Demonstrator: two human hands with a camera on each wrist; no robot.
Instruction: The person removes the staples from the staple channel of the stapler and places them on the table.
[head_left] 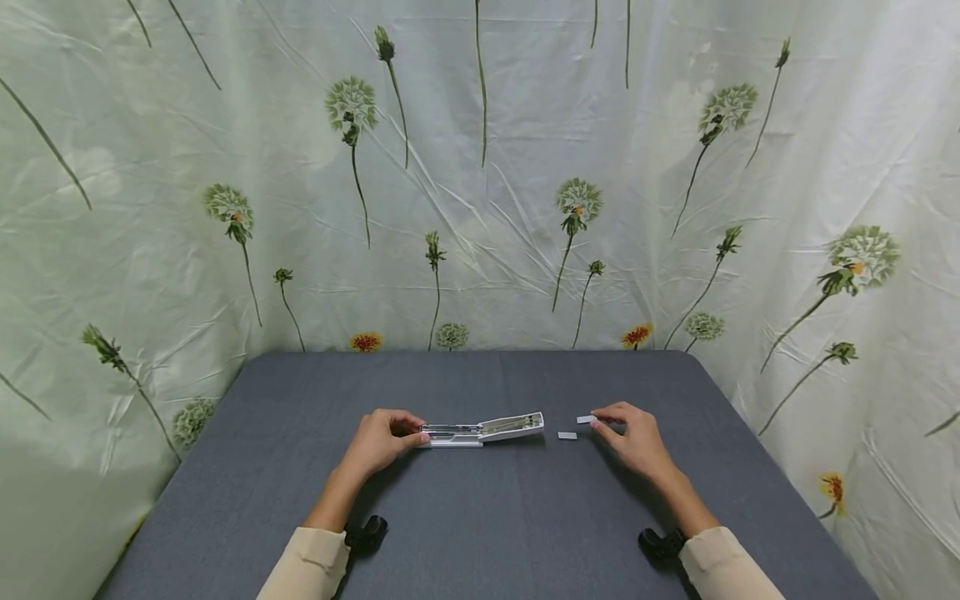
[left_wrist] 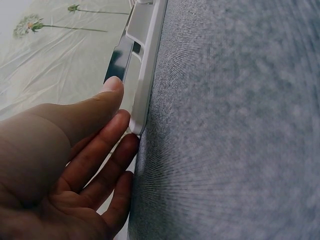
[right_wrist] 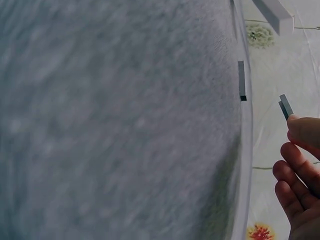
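A white stapler (head_left: 454, 444) lies with its top cover (head_left: 513, 426) swung far back to the right, baring the metal magazine. My left hand (head_left: 377, 442) pinches its left end. In the left wrist view the thumb presses on the metal part (left_wrist: 118, 62), and fingertips meet the end of the white base (left_wrist: 142, 100). Between thumb and finger, my right hand (head_left: 634, 435) holds a small strip of staples (right_wrist: 285, 106) raised above the table, right of the stapler. A second staple strip (head_left: 567, 436) lies on the table between that hand and the open cover.
Dark grey cloth covers the table (head_left: 465, 533). Behind and around it hangs a pale curtain (head_left: 495, 225) printed with dandelions. Each wrist wears a black camera mount, one by the left sleeve (head_left: 307, 562) and one by the right sleeve (head_left: 727, 562).
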